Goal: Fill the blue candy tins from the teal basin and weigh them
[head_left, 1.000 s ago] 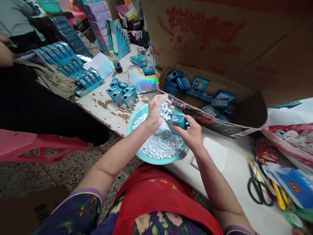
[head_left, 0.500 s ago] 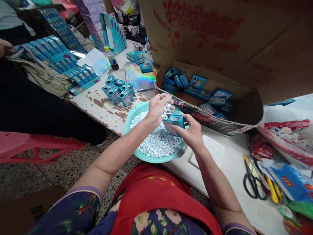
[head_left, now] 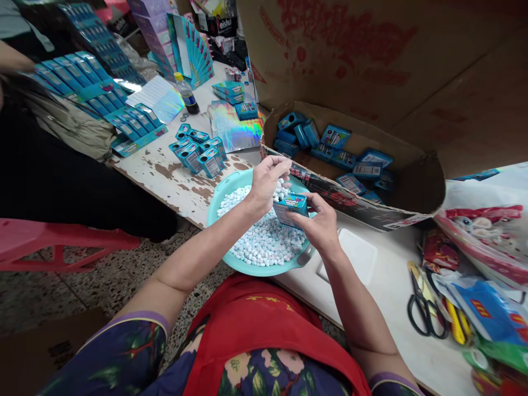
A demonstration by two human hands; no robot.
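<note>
The right hand (head_left: 324,225) is clamped around a small teal cardboard candy box (head_left: 291,208), held upright with its open top just under the left hand (head_left: 266,181). The left hand's fingers are cupped together on a clutch of small white and pale-blue candy pellets (head_left: 281,191), directly above the box mouth. Both hands hang over the far side of a round teal plastic basin (head_left: 223,192) heaped with the same pellets. The basin sits at the near edge of a white, paint-chipped table (head_left: 177,181), its front rim overhanging toward the person's red apron (head_left: 264,324). Just beyond the hands runs the near wall of a large open brown cardboard carton (head_left: 371,212) holding more teal boxes, leaving little room there. Black-handled scissors (head_left: 424,313) lie well apart to the right, across bare tabletop.
</note>
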